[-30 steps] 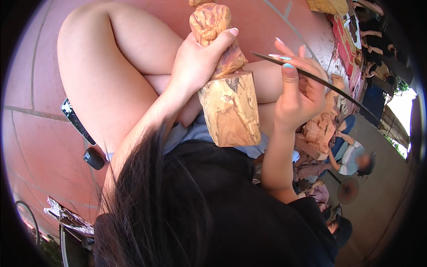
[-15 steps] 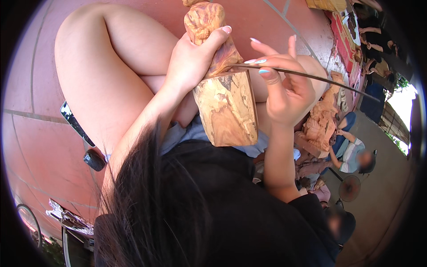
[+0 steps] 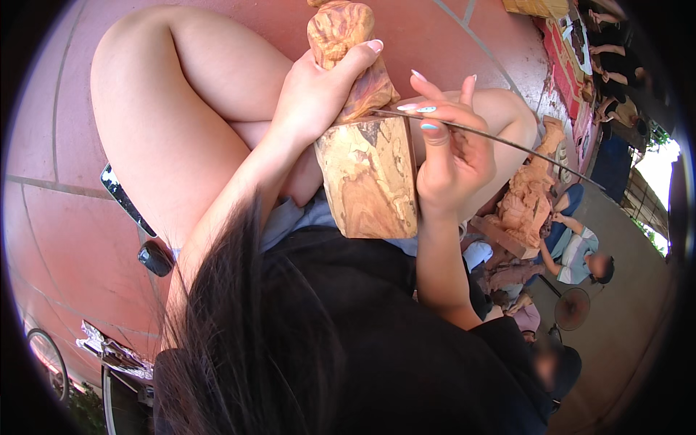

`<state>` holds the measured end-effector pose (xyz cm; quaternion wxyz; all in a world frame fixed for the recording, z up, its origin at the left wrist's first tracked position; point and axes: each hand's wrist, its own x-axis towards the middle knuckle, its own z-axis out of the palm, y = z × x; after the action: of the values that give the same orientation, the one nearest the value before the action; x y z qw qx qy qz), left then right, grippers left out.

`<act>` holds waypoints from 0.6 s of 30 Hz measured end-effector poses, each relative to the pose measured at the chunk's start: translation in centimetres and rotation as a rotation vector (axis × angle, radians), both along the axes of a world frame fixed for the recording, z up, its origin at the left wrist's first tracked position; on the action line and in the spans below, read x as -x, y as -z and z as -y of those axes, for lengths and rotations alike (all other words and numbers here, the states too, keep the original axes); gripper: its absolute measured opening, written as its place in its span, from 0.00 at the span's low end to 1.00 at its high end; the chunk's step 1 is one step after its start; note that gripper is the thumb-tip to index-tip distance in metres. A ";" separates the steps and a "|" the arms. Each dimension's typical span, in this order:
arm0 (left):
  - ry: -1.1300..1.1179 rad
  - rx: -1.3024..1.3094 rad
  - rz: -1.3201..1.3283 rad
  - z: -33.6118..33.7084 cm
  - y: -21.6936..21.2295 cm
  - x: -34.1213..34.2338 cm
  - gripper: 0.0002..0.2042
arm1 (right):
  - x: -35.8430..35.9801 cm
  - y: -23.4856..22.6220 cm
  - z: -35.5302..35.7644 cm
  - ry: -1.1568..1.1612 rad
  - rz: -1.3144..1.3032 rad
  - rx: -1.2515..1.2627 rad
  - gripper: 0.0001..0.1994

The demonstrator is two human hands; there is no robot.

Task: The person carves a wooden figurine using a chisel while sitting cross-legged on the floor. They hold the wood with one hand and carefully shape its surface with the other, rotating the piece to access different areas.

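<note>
— Red floor tiles (image 3: 43, 217) run under me, and I sit on them with my knees drawn up. What do you see at the left?

— A dark phone (image 3: 127, 210) lies on the tiles by your thigh. And your left hand (image 3: 315, 94)?

— It wraps closed around the carved upper part of the wood carving (image 3: 366, 174), thumb across the front. The squared base rests in my lap, against my shirt.

— That block has risen in view and turned a little since a second ago.

— Yes, I have tipped it toward me. My right hand (image 3: 449, 156) has also shifted: the fingers were curled round the thin rod tool (image 3: 500, 138), and now they are partly spread, thumb and forefinger pinching it.

— Where is its tip?

— At the ledge where figure meets base. I judge I am re-seating it to work that seam.

— And at the right?

— Another wood figure (image 3: 529, 196) stands near a seated person (image 3: 580, 250).
</note>
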<state>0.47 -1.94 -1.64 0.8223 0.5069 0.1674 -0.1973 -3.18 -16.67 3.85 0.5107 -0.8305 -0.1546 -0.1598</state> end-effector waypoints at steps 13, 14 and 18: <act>0.008 -0.031 -0.014 -0.2 0.7 0.1 0.22 | -3.6 -2.8 3.3 -0.039 0.093 0.014 0.03; 0.015 -0.037 -0.016 -0.2 0.7 0.1 0.22 | -4.1 -3.5 3.4 -0.079 0.087 0.016 0.04; 0.024 -0.021 -0.026 -0.4 0.8 0.1 0.22 | -4.0 -3.8 2.7 -0.346 -0.061 0.129 0.03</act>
<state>0.40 -1.55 -2.44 0.8123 0.5148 0.1739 -0.2118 0.84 -19.37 7.70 0.4808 -0.8270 -0.2893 -0.0342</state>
